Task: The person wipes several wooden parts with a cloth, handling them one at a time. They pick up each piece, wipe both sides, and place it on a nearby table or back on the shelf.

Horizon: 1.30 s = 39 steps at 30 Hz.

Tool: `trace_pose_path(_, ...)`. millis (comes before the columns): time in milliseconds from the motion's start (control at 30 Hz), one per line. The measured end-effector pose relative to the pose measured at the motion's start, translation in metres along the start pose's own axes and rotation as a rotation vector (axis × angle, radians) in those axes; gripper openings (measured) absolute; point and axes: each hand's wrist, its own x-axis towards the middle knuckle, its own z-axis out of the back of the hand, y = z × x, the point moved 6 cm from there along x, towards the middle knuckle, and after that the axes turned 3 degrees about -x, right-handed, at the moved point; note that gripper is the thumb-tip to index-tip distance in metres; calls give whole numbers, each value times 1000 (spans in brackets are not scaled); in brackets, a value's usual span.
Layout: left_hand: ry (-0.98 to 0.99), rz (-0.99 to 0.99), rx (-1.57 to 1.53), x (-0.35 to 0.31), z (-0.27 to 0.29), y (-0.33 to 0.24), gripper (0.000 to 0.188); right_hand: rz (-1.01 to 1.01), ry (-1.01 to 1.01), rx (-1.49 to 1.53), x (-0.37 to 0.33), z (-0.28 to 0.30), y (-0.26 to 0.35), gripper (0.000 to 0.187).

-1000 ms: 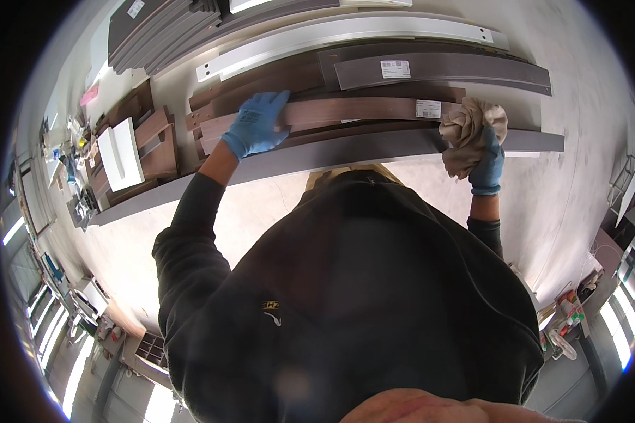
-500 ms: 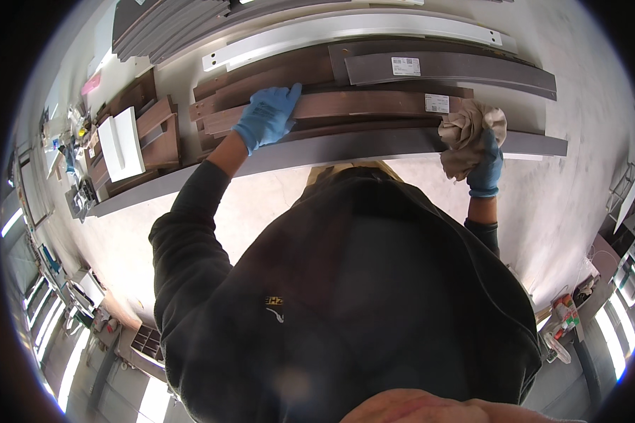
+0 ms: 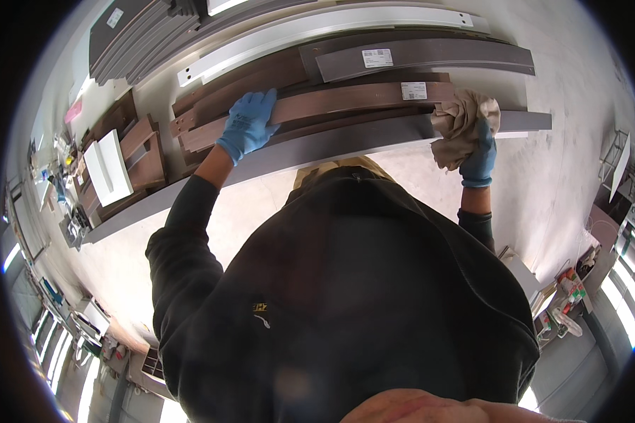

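Note:
My left hand [image 3: 248, 124], in a blue glove, grips a long brown board [image 3: 346, 102] near its left part, fingers over the far edge and thumb toward the near one. A white label [image 3: 414, 91] is stuck near the board's right end. My right hand [image 3: 480, 156], also gloved in blue, is closed on a crumpled beige cloth [image 3: 466, 120], which hangs at that right end. The cloth hides part of the fingers; whether it touches the board I cannot tell.
A long dark grey beam [image 3: 367, 139] runs along the near side. Beyond lie more brown boards [image 3: 243, 74], a grey labelled board [image 3: 430, 58] and a white bar [image 3: 331, 28]. A white panel [image 3: 108, 169] rests on brown pieces at left; grey boards [image 3: 144, 42] are stacked far left.
The whole view has shifted, so the boards appear farther left. Relative to the label, the cloth in my right hand sits slightly farther right. My left hand keeps its hold on the brown board.

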Motion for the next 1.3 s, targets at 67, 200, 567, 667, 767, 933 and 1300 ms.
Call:
trace_pose_path(67, -59, -44, -30, -3, 4, -2, 78, -23, -1, 56, 0, 1, -1, 50)
trace_pose_path(200, -77, -48, -53, -10, 10, -6, 81, -72, -48, 196, 0, 10, -6, 49)
trace_pose_path(567, -235, 70, -162, -23, 54, 8, 78, -15, -157, 136, 4, 37, -2, 50)
trace_pose_path(667, -303, 94, -164, -22, 74, 10, 75, 7, -140, 112, 4, 36, -1, 50)
trace_pose_path(767, -363, 98, -130, -16, 89, 4, 74, -15, -139, 200, 5, 33, -4, 52)
trace_pose_path(933, -250, 199, -125, 8, 86, -15, 77, -39, -82, 253, 13, 32, -13, 52)
trace_pose_path(1300, -203, 19, -72, 105, 69, -96, 76, 57, -32, -97, 13, 39, -24, 49)
